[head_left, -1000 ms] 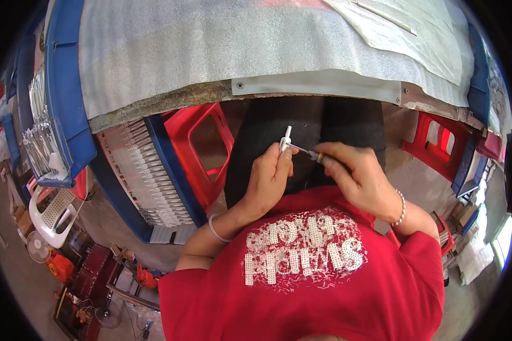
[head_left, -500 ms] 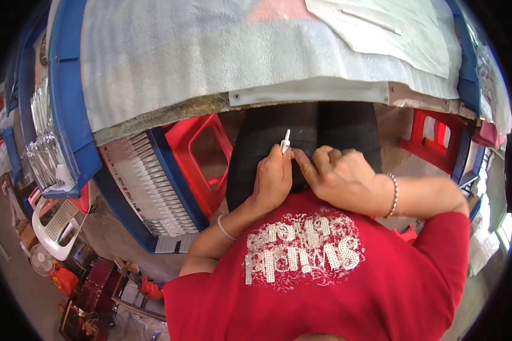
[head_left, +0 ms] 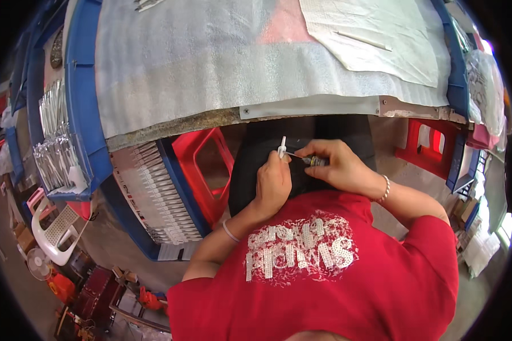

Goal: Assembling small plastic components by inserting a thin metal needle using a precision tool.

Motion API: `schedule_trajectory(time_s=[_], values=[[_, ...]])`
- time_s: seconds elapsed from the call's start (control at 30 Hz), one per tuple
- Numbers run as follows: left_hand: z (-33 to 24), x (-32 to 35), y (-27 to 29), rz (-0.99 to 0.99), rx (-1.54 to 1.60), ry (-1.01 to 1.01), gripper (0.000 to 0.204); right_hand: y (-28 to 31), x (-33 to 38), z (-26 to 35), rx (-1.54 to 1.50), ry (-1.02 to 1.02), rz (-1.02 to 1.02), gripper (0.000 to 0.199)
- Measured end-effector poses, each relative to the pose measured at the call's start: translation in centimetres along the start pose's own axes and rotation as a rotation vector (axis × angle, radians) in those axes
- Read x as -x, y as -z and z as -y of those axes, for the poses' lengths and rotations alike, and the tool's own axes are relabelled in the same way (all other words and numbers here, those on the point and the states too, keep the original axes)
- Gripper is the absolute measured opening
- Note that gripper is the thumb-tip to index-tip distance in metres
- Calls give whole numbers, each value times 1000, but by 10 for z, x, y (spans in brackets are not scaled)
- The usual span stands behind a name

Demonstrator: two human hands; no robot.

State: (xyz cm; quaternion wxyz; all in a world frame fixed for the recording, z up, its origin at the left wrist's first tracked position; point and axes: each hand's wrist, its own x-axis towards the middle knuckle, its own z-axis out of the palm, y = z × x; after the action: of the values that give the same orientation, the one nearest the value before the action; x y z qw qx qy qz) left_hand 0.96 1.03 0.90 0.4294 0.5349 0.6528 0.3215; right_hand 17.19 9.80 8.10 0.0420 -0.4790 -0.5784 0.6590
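Pinching sm. white part (head_left: 282, 149) btwn thumb & fingers of L hand (head_left: 273, 181), narrow tip pointing far; held above dark-clad lap (head_left: 338, 129), just near of tabletop (head_left: 182, 124). Gripping thin-shafted tool (head_left: 316, 162) by handle, R hand (head_left: 348, 169) closed round same, shaft reaching right side of white part.
Also incl.: grey-white foam sheet (head_left: 176, 68) on tabletop; white cloth (head_left: 404, 65) w/ thin rod (head_left: 363, 40), far right; red stool (head_left: 185, 149), left, beside blue tray (head_left: 183, 183) w/ rows of silver-white pcs. (head_left: 164, 190); second red stool (head_left: 424, 163), right.
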Motion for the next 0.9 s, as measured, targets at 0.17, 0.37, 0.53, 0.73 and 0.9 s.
schedule_trajectory(time_s=[0.17, 0.37, 0.53, 0.73, 0.9], values=[[-4, 6, 11, 114, 493, 327, 20, 2, 34, 24, 587, 414, -42, 43], [-9, 6, 16, 181, 647, 415, 20, -1, 36, 22, 664, 488, -88, 39], [-7, 8, 14, 150, 619, 416, 23, -5, 33, 16, 646, 459, -61, 39], [-5, 9, 11, 154, 593, 359, 19, -3, 31, 15, 435, 377, -69, 33], [-10, 5, 12, 112, 514, 355, 19, 0, 23, 14, 298, 264, -76, 30]])
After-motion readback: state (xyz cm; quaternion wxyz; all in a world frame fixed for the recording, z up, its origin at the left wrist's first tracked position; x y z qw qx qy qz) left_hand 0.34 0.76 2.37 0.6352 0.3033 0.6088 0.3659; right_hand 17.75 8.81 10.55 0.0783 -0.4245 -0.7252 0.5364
